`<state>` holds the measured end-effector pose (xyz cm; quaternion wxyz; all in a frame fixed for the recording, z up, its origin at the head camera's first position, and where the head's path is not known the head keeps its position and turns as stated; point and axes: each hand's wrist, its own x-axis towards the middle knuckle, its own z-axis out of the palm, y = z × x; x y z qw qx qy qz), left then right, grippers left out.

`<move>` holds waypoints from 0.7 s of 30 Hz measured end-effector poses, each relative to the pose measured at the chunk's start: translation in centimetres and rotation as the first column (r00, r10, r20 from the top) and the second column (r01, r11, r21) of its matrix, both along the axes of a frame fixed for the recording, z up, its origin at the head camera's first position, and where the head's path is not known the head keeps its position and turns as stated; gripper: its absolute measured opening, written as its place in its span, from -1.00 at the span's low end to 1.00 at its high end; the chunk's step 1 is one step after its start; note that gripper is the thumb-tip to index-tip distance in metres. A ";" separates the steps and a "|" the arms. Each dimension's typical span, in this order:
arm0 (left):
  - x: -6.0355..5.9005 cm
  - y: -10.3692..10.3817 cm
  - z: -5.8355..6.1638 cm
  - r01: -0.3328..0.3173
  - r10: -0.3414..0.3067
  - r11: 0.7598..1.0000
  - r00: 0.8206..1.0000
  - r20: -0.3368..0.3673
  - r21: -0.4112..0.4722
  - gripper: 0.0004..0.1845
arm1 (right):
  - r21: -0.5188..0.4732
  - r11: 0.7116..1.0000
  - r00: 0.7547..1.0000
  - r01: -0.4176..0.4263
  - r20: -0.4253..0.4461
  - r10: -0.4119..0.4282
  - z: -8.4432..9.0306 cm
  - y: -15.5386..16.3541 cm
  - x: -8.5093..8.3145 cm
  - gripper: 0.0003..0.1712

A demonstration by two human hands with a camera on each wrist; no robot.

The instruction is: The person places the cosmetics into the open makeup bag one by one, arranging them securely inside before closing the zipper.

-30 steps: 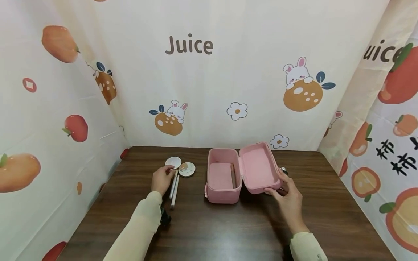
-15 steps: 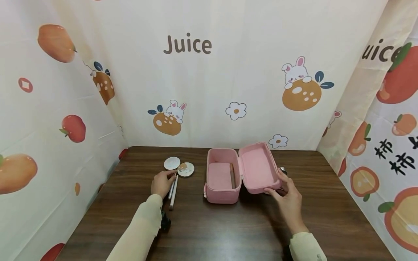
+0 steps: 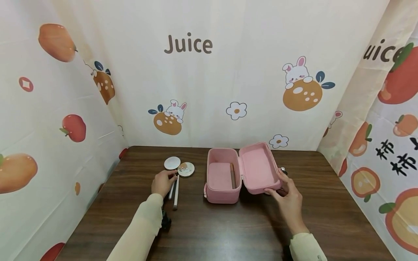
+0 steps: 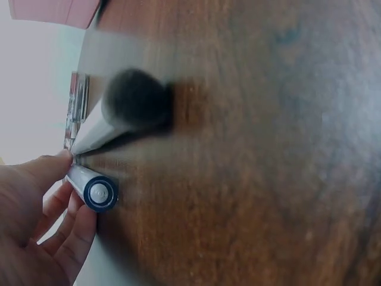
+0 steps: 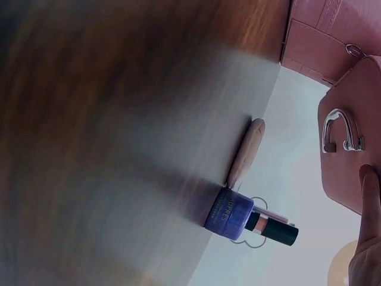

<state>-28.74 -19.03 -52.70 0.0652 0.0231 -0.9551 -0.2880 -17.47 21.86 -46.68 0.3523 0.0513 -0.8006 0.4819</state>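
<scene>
table [image 3: 228,232]: case [image 3: 223,181] at centre, lid [image 3: 259,166] open to its right | stick [image 3: 233,175] inside case along its right wall | two discs [image 3: 179,166] left of case, touching | two brushes [image 3: 174,188] just before discs | left hand [image 3: 161,182] on brushes | right hand [image 3: 287,197] on lid's near edge | jar [image 5: 229,213] behind lid

Open pink case [image 3: 225,175] stands mid-table; two slim white brushes [image 3: 174,188] lie leftward.

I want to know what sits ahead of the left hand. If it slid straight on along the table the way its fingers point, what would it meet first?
Probably the patterned round compact, just past the left hand whose fingers pinch a white brush handle. The plain white disc lies close beside it, and depth is hard to judge.
</scene>
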 end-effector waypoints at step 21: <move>-0.7 0.4 1.6 -0.030 0.044 0.989 0.995 -0.091 0.146 -0.69 | -0.009 1.000 1.000 -0.019 0.007 0.019 0.0 0.1 0.2 -0.24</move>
